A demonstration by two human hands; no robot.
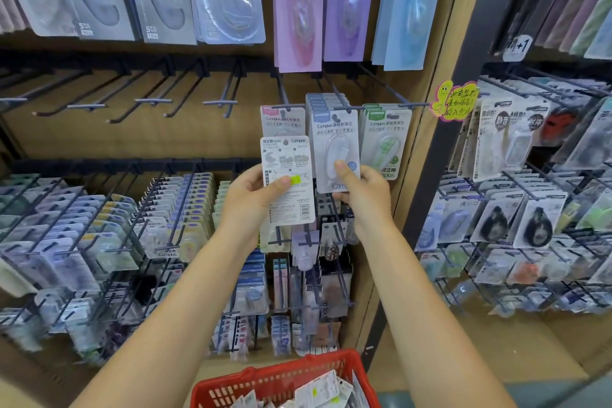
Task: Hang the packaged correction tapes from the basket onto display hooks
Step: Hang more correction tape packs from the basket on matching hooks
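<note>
A: Left hand (pixel 246 195) — we note its fingers curled round a correction tape pack (pixel 287 180), back side facing us, thumb on a green sticker (pixel 295 179).

B: Right hand (pixel 362 187): thumb and fingers pinch the lower part of the front blue pack (pixel 335 142), which hangs on a hook (pixel 334 94).

A: Held pack sits just left of the blue row, over a pink-labelled pack (pixel 281 119). Green-labelled packs (pixel 385 139) hang right of it.

B: Bare hooks (pixel 149 99) to the left. Red basket (pixel 265 381) below, holding more packs (pixel 318 391).
</note>
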